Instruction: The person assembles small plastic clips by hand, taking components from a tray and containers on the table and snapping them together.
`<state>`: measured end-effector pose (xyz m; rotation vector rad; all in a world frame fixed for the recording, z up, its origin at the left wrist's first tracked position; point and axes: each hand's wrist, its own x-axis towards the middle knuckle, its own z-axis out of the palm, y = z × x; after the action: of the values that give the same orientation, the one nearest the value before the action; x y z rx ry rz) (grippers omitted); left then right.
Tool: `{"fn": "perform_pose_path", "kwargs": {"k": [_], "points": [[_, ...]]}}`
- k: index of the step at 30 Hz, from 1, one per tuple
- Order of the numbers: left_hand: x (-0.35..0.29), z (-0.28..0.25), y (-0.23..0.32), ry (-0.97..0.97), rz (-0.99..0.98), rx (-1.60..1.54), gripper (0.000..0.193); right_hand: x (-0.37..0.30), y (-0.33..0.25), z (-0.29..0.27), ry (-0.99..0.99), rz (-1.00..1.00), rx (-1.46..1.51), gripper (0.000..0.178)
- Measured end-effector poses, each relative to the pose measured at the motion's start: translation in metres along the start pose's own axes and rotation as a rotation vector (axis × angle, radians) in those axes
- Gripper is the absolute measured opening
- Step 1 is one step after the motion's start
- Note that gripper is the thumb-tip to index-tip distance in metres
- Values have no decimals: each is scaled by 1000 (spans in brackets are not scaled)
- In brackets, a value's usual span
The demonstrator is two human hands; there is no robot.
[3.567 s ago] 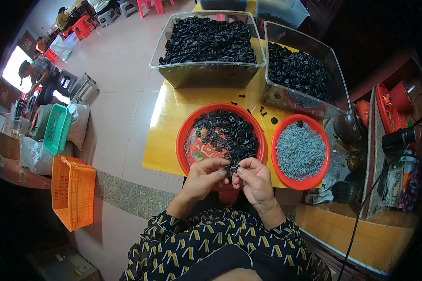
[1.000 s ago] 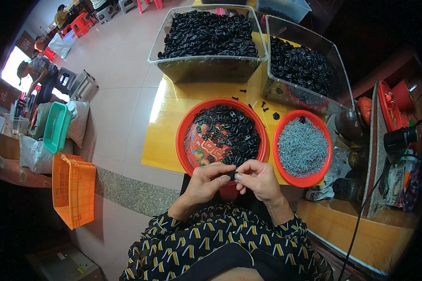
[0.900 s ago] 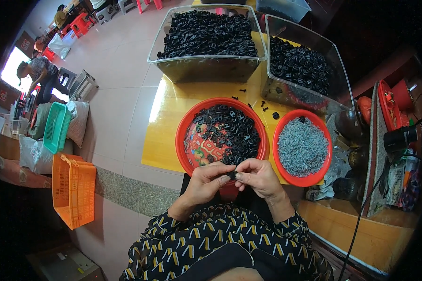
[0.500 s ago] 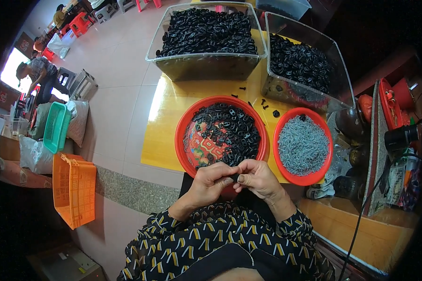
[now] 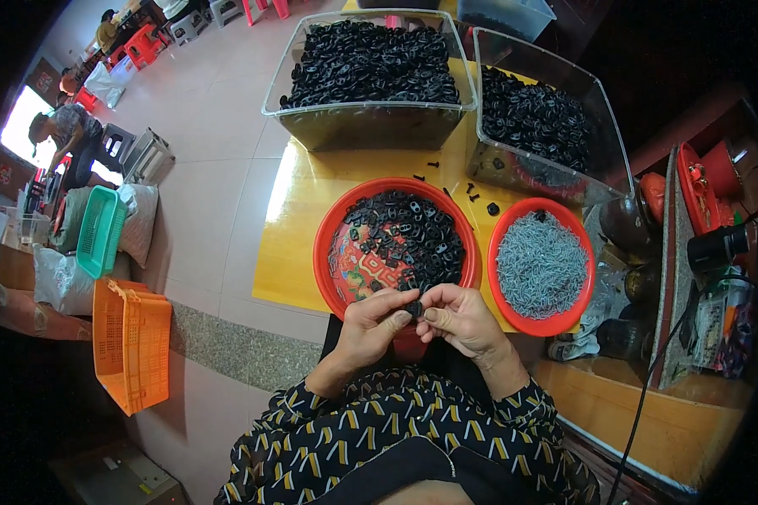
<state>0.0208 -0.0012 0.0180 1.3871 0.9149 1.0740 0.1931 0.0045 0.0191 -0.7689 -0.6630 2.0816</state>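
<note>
At upper centre, a tub (image 5: pixel 370 130) stands heaped with black parts (image 5: pixel 379 67); whether those are finished, I cannot tell. Below, a red basin (image 5: pixel 321 257) holds many loose ones, so much seems left. At lower centre, the left hand (image 5: pixel 369 324) pinches one black piece (image 5: pixel 413 309), apparently unfinished; the right hand (image 5: pixel 465 322) grips it too. Right of centre, a bowl (image 5: pixel 539 326) holds many silver pins (image 5: pixel 541 265).
</note>
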Motion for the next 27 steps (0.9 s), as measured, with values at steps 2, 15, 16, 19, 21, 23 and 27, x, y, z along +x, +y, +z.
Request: {"fn": "perform_pose_path", "kwargs": {"k": [2,15,16,19,21,23,27], "points": [[-1,0,1,-16,3,10,27,-3,0,2,17,1,-24,11],[-25,1,9,31,-242,-102,20,12,-136,7,202,-622,-192,8],[-28,-3,15,-36,-256,-45,18,18,-156,4,270,-700,-84,11],[-64,-43,8,-202,-576,7,15,18,-173,-13,211,-605,-93,11],[-113,-123,-67,-471,-828,131,10,3,-149,2,283,-594,-337,8],[-107,-128,-98,-508,-838,139,10,5,-111,-1,200,-454,-405,8],[-87,-136,-129,-584,-783,204,12,-38,-56,-8,121,-314,-504,11]]}}
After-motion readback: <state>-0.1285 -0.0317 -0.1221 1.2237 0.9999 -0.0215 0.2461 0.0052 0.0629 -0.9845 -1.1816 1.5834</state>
